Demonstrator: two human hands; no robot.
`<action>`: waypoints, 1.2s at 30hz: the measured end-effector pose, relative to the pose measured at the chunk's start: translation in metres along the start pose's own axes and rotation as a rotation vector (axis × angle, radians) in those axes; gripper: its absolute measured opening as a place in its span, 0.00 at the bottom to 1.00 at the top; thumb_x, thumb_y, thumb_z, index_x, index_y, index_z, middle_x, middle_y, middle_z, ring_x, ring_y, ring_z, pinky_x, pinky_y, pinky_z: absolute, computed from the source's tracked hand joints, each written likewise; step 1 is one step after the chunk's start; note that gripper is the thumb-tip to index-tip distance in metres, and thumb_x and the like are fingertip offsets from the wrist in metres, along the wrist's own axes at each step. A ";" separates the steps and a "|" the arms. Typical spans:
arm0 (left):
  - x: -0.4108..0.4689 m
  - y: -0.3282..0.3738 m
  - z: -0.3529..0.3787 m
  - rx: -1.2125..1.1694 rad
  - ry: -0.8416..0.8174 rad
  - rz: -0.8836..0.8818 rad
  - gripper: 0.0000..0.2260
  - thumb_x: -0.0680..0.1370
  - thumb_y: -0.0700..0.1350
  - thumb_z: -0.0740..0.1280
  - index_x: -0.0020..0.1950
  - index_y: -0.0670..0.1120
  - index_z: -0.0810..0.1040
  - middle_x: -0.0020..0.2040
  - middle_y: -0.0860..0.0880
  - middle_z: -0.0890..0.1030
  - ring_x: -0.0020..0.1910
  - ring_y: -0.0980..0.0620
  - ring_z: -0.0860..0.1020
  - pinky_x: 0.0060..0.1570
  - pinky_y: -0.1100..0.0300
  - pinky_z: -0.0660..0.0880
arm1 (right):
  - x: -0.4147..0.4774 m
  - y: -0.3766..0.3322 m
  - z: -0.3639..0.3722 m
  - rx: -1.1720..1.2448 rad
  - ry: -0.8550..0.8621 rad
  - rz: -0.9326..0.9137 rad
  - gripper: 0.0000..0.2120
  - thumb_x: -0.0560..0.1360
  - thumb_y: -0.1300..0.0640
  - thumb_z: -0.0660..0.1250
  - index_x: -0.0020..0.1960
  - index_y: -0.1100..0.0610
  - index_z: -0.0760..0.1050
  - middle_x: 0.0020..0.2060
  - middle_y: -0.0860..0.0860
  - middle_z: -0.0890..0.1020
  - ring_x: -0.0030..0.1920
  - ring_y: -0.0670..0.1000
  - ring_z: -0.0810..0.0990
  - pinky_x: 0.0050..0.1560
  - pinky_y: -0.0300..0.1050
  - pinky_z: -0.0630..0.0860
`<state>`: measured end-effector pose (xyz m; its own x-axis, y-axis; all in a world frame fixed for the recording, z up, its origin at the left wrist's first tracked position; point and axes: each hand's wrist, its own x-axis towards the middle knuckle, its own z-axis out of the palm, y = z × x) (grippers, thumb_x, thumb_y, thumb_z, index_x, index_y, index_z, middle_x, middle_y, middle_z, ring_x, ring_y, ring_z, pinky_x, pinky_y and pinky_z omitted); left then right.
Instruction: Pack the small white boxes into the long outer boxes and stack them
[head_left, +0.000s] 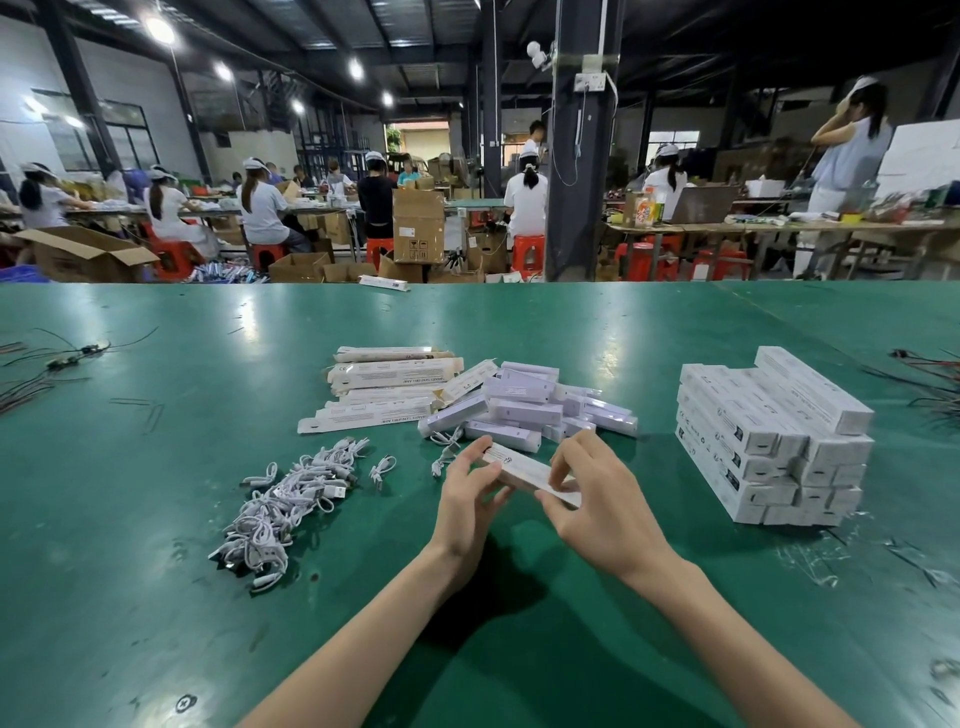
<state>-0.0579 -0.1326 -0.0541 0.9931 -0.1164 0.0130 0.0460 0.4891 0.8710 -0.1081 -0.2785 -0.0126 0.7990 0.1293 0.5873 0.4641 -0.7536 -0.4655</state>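
Green matting covers the wide table (519, 322) where we sit, in a large factory hall. At the centre, close to us and lifted a little off the surface, we hold one long outer box (524, 470) between both hands. Our left hand (467, 499) curls its fingers round the farther end, and our right hand (597, 493) pinches the nearer end with thumb and fingertips, seemingly at the end flap. The box lies nearly level, its long axis running on a slant from far-left to near-right, with a printed face turned up. We judge that we are closing this box, though we cannot tell whether anything is already inside. The next move would call for tucking the flap flush, then turning the box to match the others and setting it squarely on top of them so it does not slide off. Just beyond our hands is a loose heap of small white boxes (524, 410), lying at every angle. To the left of that heap, flat outer boxes (384, 384) wait unfolded, overlapping one another. Well off to the right stands the stack of packed boxes (769, 441), several layers high, with one box laid across its top. Nearer us on the left is a tangle of white cables (291, 499). Thin dark wires (47, 364) trail at the table's left edge. Behind the table, workers (262, 208) in white sit at other benches among cardboard cartons.
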 end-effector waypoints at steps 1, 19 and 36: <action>0.000 0.000 0.000 0.015 0.009 0.016 0.28 0.67 0.43 0.65 0.67 0.41 0.70 0.51 0.44 0.78 0.47 0.49 0.79 0.49 0.57 0.76 | 0.000 0.002 0.000 -0.014 -0.030 0.019 0.12 0.71 0.61 0.72 0.42 0.55 0.68 0.42 0.47 0.70 0.44 0.51 0.73 0.46 0.47 0.73; -0.003 -0.005 -0.001 0.118 -0.032 0.095 0.23 0.75 0.36 0.65 0.70 0.46 0.66 0.68 0.41 0.70 0.55 0.44 0.81 0.57 0.50 0.77 | 0.014 0.011 -0.011 -0.200 0.026 0.176 0.06 0.76 0.56 0.65 0.50 0.56 0.69 0.47 0.53 0.77 0.47 0.55 0.71 0.39 0.47 0.68; -0.005 -0.003 0.003 0.223 -0.006 0.118 0.14 0.80 0.33 0.58 0.65 0.40 0.68 0.65 0.43 0.70 0.49 0.46 0.79 0.52 0.53 0.80 | 0.020 0.016 -0.019 -0.244 0.121 0.224 0.08 0.73 0.59 0.65 0.43 0.56 0.65 0.38 0.51 0.71 0.42 0.55 0.68 0.37 0.45 0.63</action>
<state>-0.0639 -0.1366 -0.0552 0.9894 -0.0756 0.1237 -0.0960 0.2973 0.9499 -0.0924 -0.3000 0.0045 0.8130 -0.1231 0.5691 0.1652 -0.8885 -0.4282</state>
